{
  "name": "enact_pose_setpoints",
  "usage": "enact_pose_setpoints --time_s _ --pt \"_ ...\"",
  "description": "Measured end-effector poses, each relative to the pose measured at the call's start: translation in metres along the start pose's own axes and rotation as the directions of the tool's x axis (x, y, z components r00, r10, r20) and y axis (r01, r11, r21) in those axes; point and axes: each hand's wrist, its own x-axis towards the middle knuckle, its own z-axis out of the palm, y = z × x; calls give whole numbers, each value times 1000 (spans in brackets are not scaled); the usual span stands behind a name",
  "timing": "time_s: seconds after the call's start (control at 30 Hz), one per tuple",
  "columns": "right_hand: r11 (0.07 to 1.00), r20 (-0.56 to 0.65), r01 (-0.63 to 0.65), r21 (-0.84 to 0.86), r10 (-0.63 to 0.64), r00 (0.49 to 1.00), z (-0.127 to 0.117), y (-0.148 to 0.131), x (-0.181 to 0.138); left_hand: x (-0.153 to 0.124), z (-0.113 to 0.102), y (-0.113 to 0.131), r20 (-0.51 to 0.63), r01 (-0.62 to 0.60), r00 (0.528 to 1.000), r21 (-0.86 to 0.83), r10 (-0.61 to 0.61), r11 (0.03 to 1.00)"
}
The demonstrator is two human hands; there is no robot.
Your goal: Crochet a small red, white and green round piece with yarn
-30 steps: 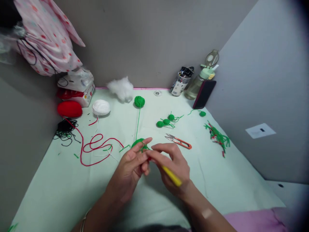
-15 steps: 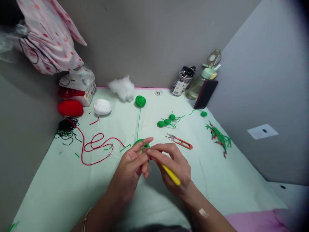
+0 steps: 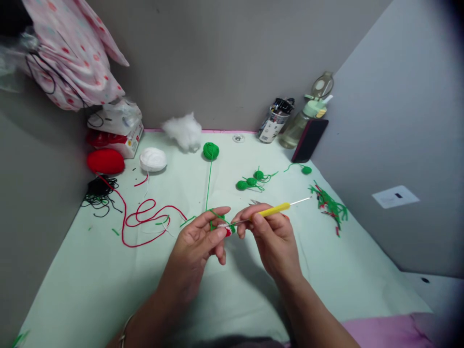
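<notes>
My left hand pinches a small red and green crochet piece between thumb and fingers, with green yarn wound over the forefinger. A green strand runs from it up to a green yarn ball. My right hand is closed on a yellow-handled crochet hook, held nearly level with its tip at the piece and its metal end pointing right. Orange snips lie mostly hidden behind my right hand.
On the pale green table: red yarn ball, white yarn ball, black yarn tangle, loose red strand, stuffing, small green crocheted balls, yarn scraps. A pen cup, bottle and phone stand at the back right.
My right hand turned the crochet hook: its yellow handle pointed down toward my wrist before and now lies level, pointing right. The right hand rose slightly and covers the snips.
</notes>
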Motion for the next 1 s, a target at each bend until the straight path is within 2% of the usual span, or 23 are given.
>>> enact_pose_setpoints --time_s 0.07,0.17,0.23,0.33,0.4,0.43,0.47,0.5,0.57,0.63,0.7,0.77,0.87,0.93,1.0 --pt "999 7 31 -44 -31 999 -1 -2 -2 -1 -1 1 -12 -15 1000 26 16 1000" --pt "935 58 208 -286 -200 978 1 -3 -6 -1 -1 -1 -50 -62 997 92 67 994" --pt "807 156 375 -457 -342 927 3 -3 -10 0 -1 -3 -71 -102 991 126 112 987" --pt "520 355 589 -618 -484 800 6 1 -13 0 0 -7 -90 -139 985 109 149 984" --pt "350 439 643 -681 -507 741 7 3 -14 1 1 -7 -80 -107 991 37 110 994" --pt "306 445 641 -704 -513 734 7 4 -15 1 1 -6 -60 -63 996 -13 63 998" --pt "308 427 625 -718 -515 744 7 4 -15 1 0 -5 -34 -7 999 -65 5 998" --pt "365 382 597 -714 -511 770 7 4 -14 1 -1 -3 -8 53 998 -111 -54 992" --pt "594 231 501 -629 -473 851 6 2 -12 2 -3 1 14 132 991 -175 -132 976" --pt "816 72 371 -443 -381 922 5 0 -9 2 -4 5 -5 121 992 -191 -124 974" --pt "915 8 275 -294 -285 958 6 -1 -5 2 -3 6 -18 74 997 -161 -78 984" --pt "929 28 250 -273 -252 967 8 0 -2 1 -2 3 -4 45 999 -112 -46 993" --pt "872 82 314 -375 -306 949 10 1 -3 0 1 -2 -1 11 1000 -43 -11 999" --pt "772 147 404 -491 -384 912 10 0 -7 0 1 -4 -11 -21 1000 -23 21 1000" --pt "634 244 493 -596 -442 863 8 -1 -10 1 1 -3 -7 -4 1000 -38 3 999"
